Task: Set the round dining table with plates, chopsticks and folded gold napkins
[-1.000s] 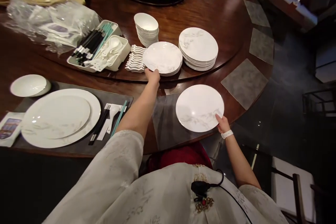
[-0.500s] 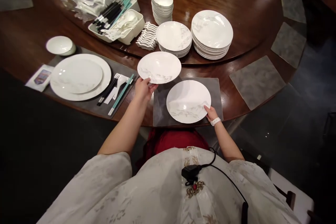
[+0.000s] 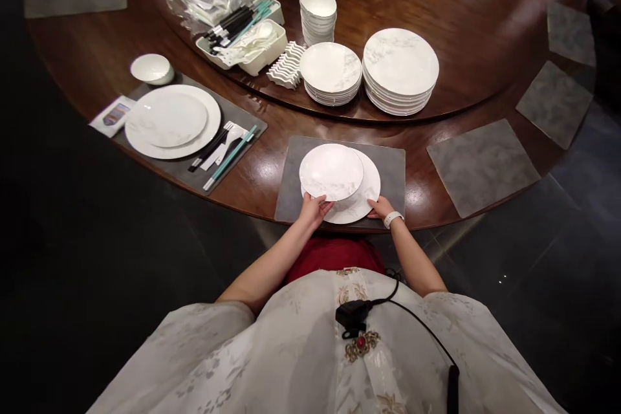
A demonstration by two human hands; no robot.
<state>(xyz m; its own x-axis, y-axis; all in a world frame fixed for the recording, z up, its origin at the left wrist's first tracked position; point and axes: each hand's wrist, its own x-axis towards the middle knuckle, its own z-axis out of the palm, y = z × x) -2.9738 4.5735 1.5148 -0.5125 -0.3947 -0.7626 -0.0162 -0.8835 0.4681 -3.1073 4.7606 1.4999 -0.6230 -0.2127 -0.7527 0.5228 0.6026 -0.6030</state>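
Note:
My left hand [image 3: 315, 208] grips the near edge of a smaller white plate [image 3: 331, 171] with a grey marbled pattern. That plate is over the left part of a larger white plate [image 3: 366, 197]; whether the two touch, I cannot tell. On the right rim of the larger plate my right hand [image 3: 381, 208] is closed, thumb on top, a white band at the wrist. Beneath the larger plate is a grey placemat [image 3: 392, 171] at the table's near edge.
Stacks of small plates [image 3: 331, 68], large plates [image 3: 400, 61] and bowls [image 3: 317, 3] stand on the turntable, beside wavy white rests [image 3: 287, 65] and a cutlery box [image 3: 264, 55]. A laid setting with a plate [image 3: 212, 132] and bowl [image 3: 151, 69] is at left; another placemat [image 3: 482, 168] is at right.
My left hand has brought the smaller plate right and nearer, from beside the stacks to over the larger plate. The larger plate has shifted slightly left, with my right hand still on its rim.

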